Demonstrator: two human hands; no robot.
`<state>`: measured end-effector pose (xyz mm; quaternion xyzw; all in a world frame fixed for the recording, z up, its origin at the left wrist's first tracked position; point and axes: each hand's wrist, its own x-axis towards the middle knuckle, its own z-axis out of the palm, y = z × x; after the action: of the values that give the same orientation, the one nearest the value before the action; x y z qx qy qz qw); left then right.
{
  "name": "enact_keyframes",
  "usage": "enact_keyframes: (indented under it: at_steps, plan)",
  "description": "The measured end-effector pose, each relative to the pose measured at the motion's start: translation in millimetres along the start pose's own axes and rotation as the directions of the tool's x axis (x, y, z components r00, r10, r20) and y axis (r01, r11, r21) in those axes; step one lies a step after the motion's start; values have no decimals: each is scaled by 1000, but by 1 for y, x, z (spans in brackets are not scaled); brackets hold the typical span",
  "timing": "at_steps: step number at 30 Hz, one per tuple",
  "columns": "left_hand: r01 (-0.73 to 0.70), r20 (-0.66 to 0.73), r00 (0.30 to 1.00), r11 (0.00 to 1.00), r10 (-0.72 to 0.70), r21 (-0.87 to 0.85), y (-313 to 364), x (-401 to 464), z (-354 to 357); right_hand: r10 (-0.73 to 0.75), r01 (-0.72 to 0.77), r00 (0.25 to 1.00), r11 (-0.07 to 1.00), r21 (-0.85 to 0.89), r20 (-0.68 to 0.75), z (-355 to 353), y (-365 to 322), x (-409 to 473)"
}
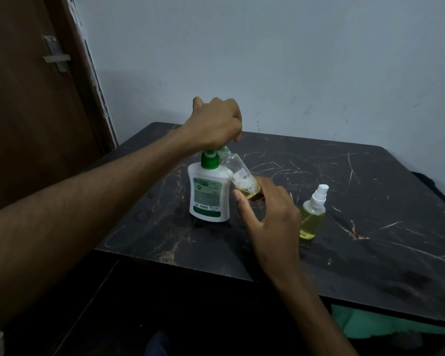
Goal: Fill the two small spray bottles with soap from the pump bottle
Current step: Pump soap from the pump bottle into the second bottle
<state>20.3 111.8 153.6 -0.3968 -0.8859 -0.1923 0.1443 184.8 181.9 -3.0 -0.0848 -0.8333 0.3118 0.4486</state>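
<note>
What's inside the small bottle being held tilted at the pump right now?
The tilted bottle shows a shallow pool of yellow-green soap at its base, with foam above. The right hand covers its lower end; the left hand hides the mouth.

A: L hand (216,122)?
B: Forearm in from 8 o'clock, wrist bent, fingers curled down, palm pressing at 12.
A: R hand (270,214)?
B: Forearm from 5 o'clock, fingers curled, pinching w/ thumb at 11.
</note>
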Motion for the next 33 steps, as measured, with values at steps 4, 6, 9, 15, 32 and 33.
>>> enact_keyframes:
  at_steps: [4, 6, 9, 15, 32, 33]
  plan:
    - [5, 4, 1000, 1000, -5, -11, 1, 3, -2, 9, -10, 1000, 1000, 5, 10, 0, 0, 0]
    - [16, 17, 1000, 999, -15, -37, -1, 3, 2, 7, -7, 1000, 1000, -7, 12, 0, 1, 0]
    - [20, 11, 1000, 998, -20, -55, -4, 0, 3, 10, -10, 1000, 1000, -9, 8, 0, 0, 0]
    - [-14, -6, 1000, 1000, 14, -19, 1, 2, -2, 5, -5, 1000, 1000, -6, -2, 0, -1, 0]
    - [-3, 18, 1000, 1000, 4, -22, -2, 1, 0, 5, -4, 1000, 1000, -6, 10, -1, -2, 0]
    - [-5, 16, 1000, 1000, 6, -25, -1, 2, -1, 5, -5, 1000, 1000, 0, 8, -2, -2, 0]
